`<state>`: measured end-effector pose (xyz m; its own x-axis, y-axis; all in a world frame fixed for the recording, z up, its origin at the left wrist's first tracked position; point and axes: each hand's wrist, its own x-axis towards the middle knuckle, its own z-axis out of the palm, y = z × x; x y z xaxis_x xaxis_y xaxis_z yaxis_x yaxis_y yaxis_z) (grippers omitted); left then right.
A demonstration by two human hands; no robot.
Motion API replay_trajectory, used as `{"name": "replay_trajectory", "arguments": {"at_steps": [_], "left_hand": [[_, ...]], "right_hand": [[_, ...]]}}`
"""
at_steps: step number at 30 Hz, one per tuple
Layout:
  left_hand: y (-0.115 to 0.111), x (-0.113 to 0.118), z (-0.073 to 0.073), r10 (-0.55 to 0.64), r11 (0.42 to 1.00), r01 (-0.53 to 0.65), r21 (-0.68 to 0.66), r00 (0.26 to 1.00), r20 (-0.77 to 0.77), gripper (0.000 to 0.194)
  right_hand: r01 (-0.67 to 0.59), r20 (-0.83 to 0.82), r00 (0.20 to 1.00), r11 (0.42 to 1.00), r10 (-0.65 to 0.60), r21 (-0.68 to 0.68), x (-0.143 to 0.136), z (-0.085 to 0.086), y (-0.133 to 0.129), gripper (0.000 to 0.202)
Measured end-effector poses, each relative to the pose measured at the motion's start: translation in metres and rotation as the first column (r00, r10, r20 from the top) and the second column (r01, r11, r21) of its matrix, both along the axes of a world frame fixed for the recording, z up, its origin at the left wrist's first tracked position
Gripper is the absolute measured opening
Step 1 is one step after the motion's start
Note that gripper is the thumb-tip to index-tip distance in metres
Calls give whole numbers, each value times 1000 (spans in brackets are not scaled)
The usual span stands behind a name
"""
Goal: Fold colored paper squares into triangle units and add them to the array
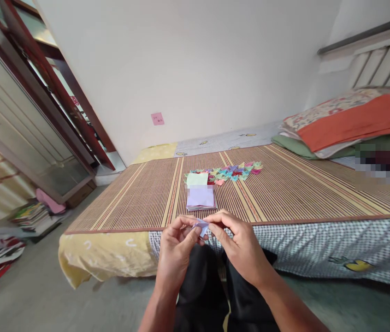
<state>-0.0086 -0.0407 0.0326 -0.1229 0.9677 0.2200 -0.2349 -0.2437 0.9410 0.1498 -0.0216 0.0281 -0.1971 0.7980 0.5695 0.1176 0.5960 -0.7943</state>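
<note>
Between my two hands is a small folded piece of pale purple paper [201,227], held just in front of the mat's edge. My left hand [178,244] pinches its left side with thumb and fingers. On its right side, the thumb and index finger of my right hand [237,240] grip it. Just beyond lies a stack of square paper [200,197], pale purple on top, with a light green sheet [197,180] behind. Many small folded paper pieces [234,172] in mixed colours spread behind and to the right of the stack.
A striped woven mat [139,198] covers the bed. Pillows and folded bedding [361,120] lie at the right. A white wall stands behind, with a pink note [157,119]. Books [32,214] are on the left near the door [18,106].
</note>
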Motion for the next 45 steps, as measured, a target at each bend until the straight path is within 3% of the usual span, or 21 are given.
{"name": "replay_trajectory", "arguments": {"at_steps": [3, 8, 15, 28, 32, 39, 45], "left_hand": [[-2, 3, 0, 37, 999, -34, 41, 997, -75, 20], [-4, 7, 1, 2, 999, 6, 46, 982, -190, 20], [-7, 16, 0, 107, 989, -59, 133, 914, -392, 20], [-7, 24, -7, 93, 991, -77, 107, 983, -161, 16], [-5, 23, -8, 113, 989, -101, 107, 986, -118, 14], [-8, 20, -11, 147, 981, -112, 157, 960, -236, 8], [-9, 18, -14, 194, 968, -116, 221, 907, -375, 8]], "right_hand": [[24, 2, 1000, 998, -24, 62, 2, -1, 1, 17], [64, -7, 998, 989, -63, 136, 3, 1, -1, 14], [91, 28, 995, 988, -95, 121, -1, 2, -4, 16], [206, -92, 976, 972, -196, 117, 4, 3, -2, 20], [188, -99, 979, 979, -180, 81, 4, 2, -3, 18], [158, -54, 986, 987, -158, -3, 2, 4, -3, 9], [179, -43, 983, 982, -181, -55, 6, 5, -1, 12]]}}
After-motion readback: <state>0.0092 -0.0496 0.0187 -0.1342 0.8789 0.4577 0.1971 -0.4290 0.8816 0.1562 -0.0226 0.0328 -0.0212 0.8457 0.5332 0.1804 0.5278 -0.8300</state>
